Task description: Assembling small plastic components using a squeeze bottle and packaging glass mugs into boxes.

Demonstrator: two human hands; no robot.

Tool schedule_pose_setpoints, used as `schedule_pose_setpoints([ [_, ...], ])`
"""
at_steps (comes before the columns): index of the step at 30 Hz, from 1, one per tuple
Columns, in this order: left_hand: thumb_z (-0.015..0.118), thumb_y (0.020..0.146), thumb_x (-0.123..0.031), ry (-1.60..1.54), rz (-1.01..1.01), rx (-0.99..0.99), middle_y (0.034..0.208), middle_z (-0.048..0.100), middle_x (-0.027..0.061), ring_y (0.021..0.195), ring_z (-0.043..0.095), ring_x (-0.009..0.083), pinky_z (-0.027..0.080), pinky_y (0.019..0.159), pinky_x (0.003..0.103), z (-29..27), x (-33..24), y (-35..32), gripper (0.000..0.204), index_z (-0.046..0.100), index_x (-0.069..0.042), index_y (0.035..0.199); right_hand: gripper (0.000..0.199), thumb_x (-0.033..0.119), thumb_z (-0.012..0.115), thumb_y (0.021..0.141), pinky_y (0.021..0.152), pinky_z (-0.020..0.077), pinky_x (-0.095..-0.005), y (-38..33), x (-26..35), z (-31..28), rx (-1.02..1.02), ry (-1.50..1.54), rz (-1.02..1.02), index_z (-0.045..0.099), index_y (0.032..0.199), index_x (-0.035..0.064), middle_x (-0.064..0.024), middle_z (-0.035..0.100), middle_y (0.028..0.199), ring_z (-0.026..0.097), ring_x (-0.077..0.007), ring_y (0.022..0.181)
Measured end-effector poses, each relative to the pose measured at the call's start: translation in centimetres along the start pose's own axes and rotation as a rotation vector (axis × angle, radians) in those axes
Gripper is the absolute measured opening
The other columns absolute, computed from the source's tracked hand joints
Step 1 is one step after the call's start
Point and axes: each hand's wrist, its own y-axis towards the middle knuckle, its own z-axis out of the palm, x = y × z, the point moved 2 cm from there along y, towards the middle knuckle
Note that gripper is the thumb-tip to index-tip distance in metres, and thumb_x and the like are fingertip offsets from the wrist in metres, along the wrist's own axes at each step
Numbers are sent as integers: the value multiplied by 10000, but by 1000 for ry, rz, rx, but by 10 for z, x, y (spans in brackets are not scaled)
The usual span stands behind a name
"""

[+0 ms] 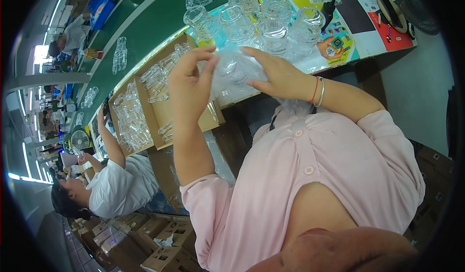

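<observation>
A clear plastic bag (235, 81) lies crumpled at the near edge of the table, with what looks like a clear glass piece (231, 68) in or under it. My left hand (190, 81) is raised at the bag's left side, fingers bent, thumb and forefinger apart. From the right, my right hand (283, 76) reaches over the bag with thumb and forefinger spread. Whether either hand touches the film is hard to tell. Several clear ribbed glass vessels (275, 32) stand just beyond my hands.
A cardboard tray (162, 110) of slim glass pieces sits to the left, beside another full of them (130, 119). Farther left, a person in white (121, 185) works at the green bench (133, 32). A black fan (416, 6) stands at the far right; cartons (169, 245) are stacked below.
</observation>
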Motion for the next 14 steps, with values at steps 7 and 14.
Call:
schedule_pose_setpoints([
  [7, 556, 852, -100, -60, 322, -810, 813, 569, 75, 649, 545, 111, 441, 526, 200, -134, -45, -39, 122, 534, -14, 936, 710, 191, 649, 763, 945, 390, -385, -10, 7, -9, 27, -2, 58, 271, 1342, 35, -199, 400, 1309, 441, -367, 1157],
  [14, 546, 881, -234, 7, 363, -1204, 895, 576, 153, 857, 575, 219, 479, 740, 336, -184, -45, -94, 313, 565, 78, 887, 675, 232, 646, 775, 966, 373, -380, 2, 12, -7, 13, -14, 14, 309, 1325, 33, -189, 398, 1317, 430, -348, 1180],
])
